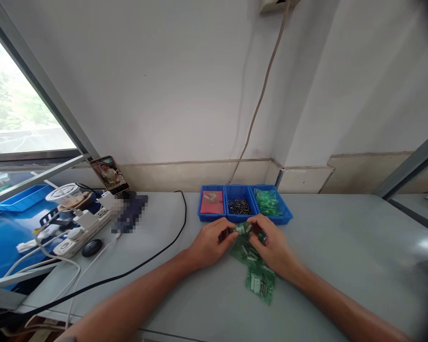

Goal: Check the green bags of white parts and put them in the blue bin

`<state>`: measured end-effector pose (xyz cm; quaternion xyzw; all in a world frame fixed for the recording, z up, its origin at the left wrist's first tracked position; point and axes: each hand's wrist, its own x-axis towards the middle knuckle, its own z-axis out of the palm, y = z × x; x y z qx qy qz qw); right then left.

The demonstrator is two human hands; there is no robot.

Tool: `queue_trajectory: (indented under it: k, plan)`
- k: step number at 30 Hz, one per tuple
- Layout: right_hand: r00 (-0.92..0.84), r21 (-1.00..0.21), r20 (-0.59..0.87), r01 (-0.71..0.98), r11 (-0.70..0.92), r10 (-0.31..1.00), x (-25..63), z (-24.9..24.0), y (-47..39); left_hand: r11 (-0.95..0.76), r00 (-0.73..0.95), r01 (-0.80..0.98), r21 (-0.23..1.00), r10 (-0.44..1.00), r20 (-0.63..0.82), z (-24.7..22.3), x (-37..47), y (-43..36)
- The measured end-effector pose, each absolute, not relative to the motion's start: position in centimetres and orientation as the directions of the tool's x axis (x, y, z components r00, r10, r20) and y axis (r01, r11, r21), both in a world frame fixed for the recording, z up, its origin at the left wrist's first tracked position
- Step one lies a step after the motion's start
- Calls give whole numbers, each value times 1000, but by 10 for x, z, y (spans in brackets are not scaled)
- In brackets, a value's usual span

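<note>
Both hands meet in front of the blue bins, pinching a small green plastic bag between them. My left hand has its fingers closed on the bag's left side. My right hand grips the right side of it with thumb and fingers. Under and beside my right hand lie more green bags with small metal parts, one of them nearest the front. Behind the hands stand three joined blue bins: the left holds a pink sheet, the middle dark metal pins, the right green bags.
A black cable crosses the grey table at the left. Further left are a power strip with plugs, a black mouse, a propped phone and a lidded plastic cup. A wall stands behind the table.
</note>
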<state>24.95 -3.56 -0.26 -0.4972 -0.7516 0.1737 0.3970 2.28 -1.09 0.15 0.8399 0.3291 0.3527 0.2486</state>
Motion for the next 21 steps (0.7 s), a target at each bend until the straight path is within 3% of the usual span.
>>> queue_trajectory:
  k: [12,21]
  plan:
    - [-211,-633,433,621,463,876,252,-1,-34,-637,503,414,650,756,419,1,23,-10]
    - [-235,-655,417,593,469,878,251,0,-37,-704,567,353,616,685,458,2,22,-10]
